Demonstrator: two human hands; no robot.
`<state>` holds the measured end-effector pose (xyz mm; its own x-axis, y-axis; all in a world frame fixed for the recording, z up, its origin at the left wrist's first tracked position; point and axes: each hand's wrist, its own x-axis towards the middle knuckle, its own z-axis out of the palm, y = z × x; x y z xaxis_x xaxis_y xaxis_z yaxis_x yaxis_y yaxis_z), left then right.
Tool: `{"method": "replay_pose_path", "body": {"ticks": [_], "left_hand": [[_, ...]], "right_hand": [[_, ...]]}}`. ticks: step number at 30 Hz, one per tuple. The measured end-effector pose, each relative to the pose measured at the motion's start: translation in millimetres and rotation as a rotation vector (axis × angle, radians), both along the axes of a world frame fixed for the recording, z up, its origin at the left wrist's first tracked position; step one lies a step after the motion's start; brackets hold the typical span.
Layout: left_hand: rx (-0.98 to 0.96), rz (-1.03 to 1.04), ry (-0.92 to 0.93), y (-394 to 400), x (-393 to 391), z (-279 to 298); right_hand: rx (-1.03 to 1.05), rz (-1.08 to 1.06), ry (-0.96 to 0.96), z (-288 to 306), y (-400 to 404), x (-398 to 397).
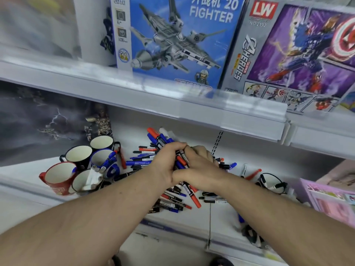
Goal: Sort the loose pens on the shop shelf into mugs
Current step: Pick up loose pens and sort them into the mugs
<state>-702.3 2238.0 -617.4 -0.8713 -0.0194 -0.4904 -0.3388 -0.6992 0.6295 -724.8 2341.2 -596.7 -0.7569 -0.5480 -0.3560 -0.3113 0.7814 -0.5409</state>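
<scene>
Together, left hand [165, 162] and right hand [199, 167] clasp a bundle of pens [181, 160].

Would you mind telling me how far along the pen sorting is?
Early. The blue mug and the grey mug hold a few pens. Both hands, left and right, grip a mixed bundle. Many loose pens remain on the shelf.

"20 FIGHTER" on blue box [180, 41]; "LW", "NO 2192" on purple box [299, 54]
</scene>
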Motion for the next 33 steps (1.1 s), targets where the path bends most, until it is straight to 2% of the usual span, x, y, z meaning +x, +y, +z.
{"method": "replay_pose_path", "body": {"ticks": [3, 5, 6, 8, 9, 12, 14, 17, 24, 30, 33], "left_hand": [[-0.012, 0.095, -0.011, 1, -4, -3], [-0.018, 0.119, 0.008, 2, -11, -6], [-0.026, 0.147, 0.01, 0, -16, -7], [-0.041, 0.225, 0.011, -5, -24, -6], [-0.046, 0.256, 0.021, -7, -28, -5], [-0.054, 0.307, 0.032, -6, -33, -6], [-0.069, 0.268, 0.031, 4, -32, -9], [-0.1, 0.22, 0.029, 14, -30, -18], [-0.114, 0.184, 0.034, 15, -25, -21], [-0.083, 0.053, -0.019, 21, -17, -20], [-0.095, -0.009, 0.017, 15, -15, -21]], "right_hand": [[-0.063, -0.031, -0.013, -2, 5, 0], [-0.267, -0.167, -0.108, -5, 10, 1], [-0.43, -0.302, -0.158, -6, 12, 2], [-0.732, -0.63, -0.348, -10, 18, 0], [-0.793, -0.762, -0.471, -11, 22, -1], [-0.79, -0.947, -0.757, -20, 29, -6], [-0.81, -0.951, -0.844, -25, 28, -6], [-0.846, -1.011, -0.838, -28, 24, -6], [-0.84, -1.0, -0.819, -33, 23, -1], [-0.953, -0.905, -0.923, -32, 19, 3], [-0.857, -0.767, -0.911, -29, 26, -2]]}}
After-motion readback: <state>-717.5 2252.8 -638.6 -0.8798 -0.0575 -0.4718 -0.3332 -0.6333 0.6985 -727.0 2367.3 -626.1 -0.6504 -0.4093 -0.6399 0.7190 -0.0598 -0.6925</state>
